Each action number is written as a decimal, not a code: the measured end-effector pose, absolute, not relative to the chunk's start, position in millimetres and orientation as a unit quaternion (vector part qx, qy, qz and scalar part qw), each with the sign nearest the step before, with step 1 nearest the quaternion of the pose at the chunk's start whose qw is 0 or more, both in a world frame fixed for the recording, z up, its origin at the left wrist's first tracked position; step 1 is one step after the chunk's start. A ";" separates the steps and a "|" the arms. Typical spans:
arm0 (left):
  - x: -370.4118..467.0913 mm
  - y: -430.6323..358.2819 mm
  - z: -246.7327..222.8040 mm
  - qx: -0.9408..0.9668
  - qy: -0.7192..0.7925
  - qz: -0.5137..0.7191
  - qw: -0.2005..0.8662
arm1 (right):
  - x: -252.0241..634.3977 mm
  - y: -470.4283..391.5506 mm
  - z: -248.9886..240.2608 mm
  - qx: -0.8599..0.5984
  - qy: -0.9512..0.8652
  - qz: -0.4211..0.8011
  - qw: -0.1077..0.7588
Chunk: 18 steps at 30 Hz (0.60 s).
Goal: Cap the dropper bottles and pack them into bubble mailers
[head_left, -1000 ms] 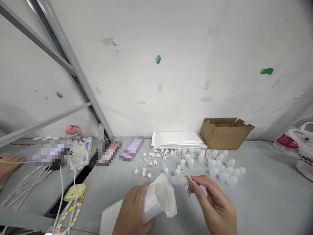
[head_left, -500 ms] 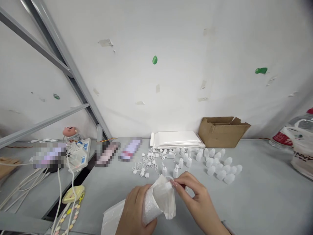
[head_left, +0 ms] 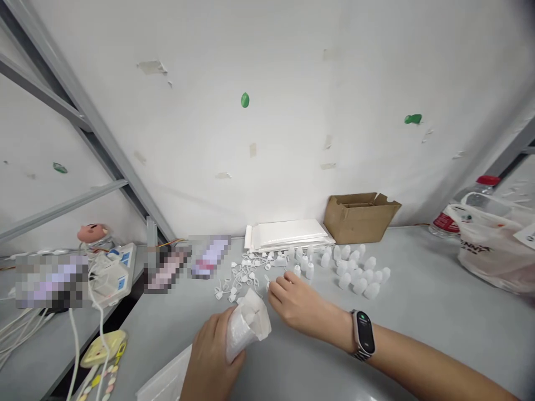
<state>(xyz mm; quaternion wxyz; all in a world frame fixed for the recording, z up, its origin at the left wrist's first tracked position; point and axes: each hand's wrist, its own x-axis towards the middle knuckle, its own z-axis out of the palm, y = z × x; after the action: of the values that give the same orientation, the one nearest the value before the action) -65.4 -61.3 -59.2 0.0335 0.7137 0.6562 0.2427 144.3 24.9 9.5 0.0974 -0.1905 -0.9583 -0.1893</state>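
My left hand (head_left: 213, 348) is wrapped round a white bubble mailer (head_left: 240, 334), whose mouth gapes toward the upper right. Something white shows inside the mouth, too unclear to name. My right hand (head_left: 295, 301) has curled fingers and reaches left across the grey table, among the small white plastic bottles (head_left: 310, 271). A white tip (head_left: 267, 281) shows just beside its fingertips; what the fingers hold, if anything, is hidden. White caps on looped cords (head_left: 242, 275) lie in a tangle behind the mailer.
Several frosted bottles (head_left: 359, 285) stand to the right. Flat white mailers (head_left: 288, 234) are stacked at the wall beside a cardboard box (head_left: 361, 220). A plastic bag (head_left: 489, 250) sits far right. Power strips (head_left: 111, 278) and white cables lie left.
My right hand has left the mailer's mouth, where it held a small white piece, and moved to the bottles. My left hand still grips the mailer. The view has turned somewhat to the right.
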 end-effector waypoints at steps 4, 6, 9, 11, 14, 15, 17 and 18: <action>-78.1 -60.0 -60.8 0.687 0.685 0.241 0.018 | 138.6 23.5 5.9 -0.181 -0.962 -0.192 0.065; -87.8 -59.8 -58.7 0.675 0.698 0.238 0.021 | 136.4 24.1 5.3 -0.178 -0.964 -0.188 0.057; -100.4 -60.9 -52.9 0.649 0.718 0.250 0.012 | 134.3 26.0 5.0 -0.178 -0.965 -0.184 0.055; -105.1 -62.5 -49.3 0.629 0.731 0.265 0.000 | 132.3 25.5 2.7 -0.181 -0.966 -0.174 0.064; -109.0 -64.3 -47.5 0.608 0.742 0.281 -0.021 | 125.2 19.2 -5.9 -0.168 -0.973 -0.129 0.089; -110.3 -64.5 -48.0 0.605 0.743 0.285 -0.027 | 121.3 16.1 -9.8 -0.156 -0.976 -0.112 0.098; -112.9 -64.2 -49.9 0.600 0.745 0.291 -0.030 | 111.2 10.6 -18.3 -0.128 -0.982 -0.086 0.113; -114.0 -63.9 -50.8 0.597 0.747 0.292 -0.026 | 105.5 8.8 -22.5 -0.116 -0.983 -0.079 0.116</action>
<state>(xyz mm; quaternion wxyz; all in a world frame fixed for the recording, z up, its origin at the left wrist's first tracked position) -114.0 -63.9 -50.8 -0.0264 0.5968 0.7468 0.2923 105.5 8.8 -22.5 0.1158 -0.1158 -0.9833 -0.0788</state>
